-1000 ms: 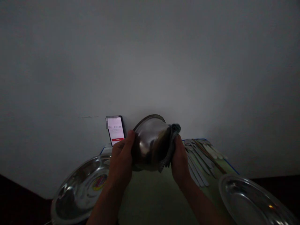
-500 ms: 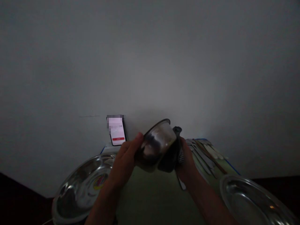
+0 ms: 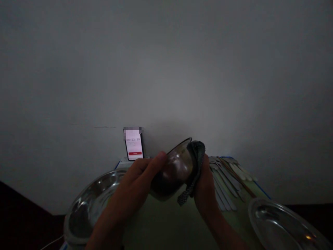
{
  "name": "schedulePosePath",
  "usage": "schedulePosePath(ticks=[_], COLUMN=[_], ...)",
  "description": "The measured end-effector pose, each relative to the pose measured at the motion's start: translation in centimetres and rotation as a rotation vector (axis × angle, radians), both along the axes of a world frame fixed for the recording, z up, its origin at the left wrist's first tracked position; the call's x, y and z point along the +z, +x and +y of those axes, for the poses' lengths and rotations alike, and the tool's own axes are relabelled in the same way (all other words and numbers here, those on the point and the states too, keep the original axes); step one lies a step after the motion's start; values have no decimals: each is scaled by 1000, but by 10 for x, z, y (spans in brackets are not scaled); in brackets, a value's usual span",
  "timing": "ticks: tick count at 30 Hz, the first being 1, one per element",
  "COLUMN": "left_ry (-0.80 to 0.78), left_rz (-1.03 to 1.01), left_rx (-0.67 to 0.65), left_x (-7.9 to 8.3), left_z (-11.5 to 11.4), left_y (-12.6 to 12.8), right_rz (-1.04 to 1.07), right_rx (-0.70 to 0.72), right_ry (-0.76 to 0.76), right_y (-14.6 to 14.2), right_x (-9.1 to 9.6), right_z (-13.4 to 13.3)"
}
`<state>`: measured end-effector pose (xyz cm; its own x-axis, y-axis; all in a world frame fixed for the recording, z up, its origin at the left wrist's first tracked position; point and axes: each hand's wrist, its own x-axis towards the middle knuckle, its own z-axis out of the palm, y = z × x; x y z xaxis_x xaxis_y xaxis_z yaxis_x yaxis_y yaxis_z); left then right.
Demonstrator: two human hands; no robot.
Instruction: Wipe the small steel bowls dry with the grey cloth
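A shiny metal bowl (image 3: 175,166) is held up tilted over the table, its outer side facing me. My left hand (image 3: 145,177) is closed on the bowl's left side, thumb along the rim. A dark cloth with a checked edge (image 3: 197,163) is bunched in my right hand (image 3: 205,184), pressed against the bowl's right side. The fingertips of my right hand are hidden behind the cloth. The bowl's inside is turned away from view.
A large metal basin (image 3: 78,215) stands at left, another metal basin (image 3: 275,225) at right. Knives, spoons and chopsticks (image 3: 234,177) lie on the green table (image 3: 158,225). A phone (image 3: 134,146) showing a timer leans against the wall (image 3: 166,69).
The cloth has spread higher over the bowl's right side, and its checked corner now hangs below. The bowl has shifted slightly right and down. The view has moved a little.
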<state>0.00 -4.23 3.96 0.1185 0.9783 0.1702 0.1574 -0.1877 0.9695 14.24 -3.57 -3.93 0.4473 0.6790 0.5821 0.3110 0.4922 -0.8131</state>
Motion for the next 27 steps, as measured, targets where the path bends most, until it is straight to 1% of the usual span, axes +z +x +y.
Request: schedulePosePath(ticks=[3,5,7,9,11,13,14,17,20,23,25,27], left_ry=[-8,-79,-158,-197,-180,-139,-127,-106,-33,16,19,16], left_rz=[-47,-109,-187,-172,-73,35,76,157,212,154,105,94], left_rx=[145,232,229,155,49,-33,-48,-8,78,112,96,67], left_x=[-2,-3,-4,-5,-6,-8,-9,-13,-19,-25,-27,-27], left_z=[8,17,25,28,26,22,20,17,21,28,32,34], left_y=[-6,-14,-22,-26,-25,-20,-17,-8,-1,3,4,5], right_rz=[105,89,72,102,175,204,183,-11,-316,-592,-699,-741], right_rx=[-12,30,72,118,146,129,104,27,-17,-62,-49,13], right_ry=[-15,-19,-51,-114,-185,-211,-195,-58,97,223,266,281], right_y=[-2,-2,-3,-2,-2,-2,-3,-11,-23,-32,-31,-25], right_x=[11,16,17,15,11,8,7,5,1,-5,-9,-10], right_z=[-5,-6,-5,-2,2,3,3,-4,-13,-15,-13,-10])
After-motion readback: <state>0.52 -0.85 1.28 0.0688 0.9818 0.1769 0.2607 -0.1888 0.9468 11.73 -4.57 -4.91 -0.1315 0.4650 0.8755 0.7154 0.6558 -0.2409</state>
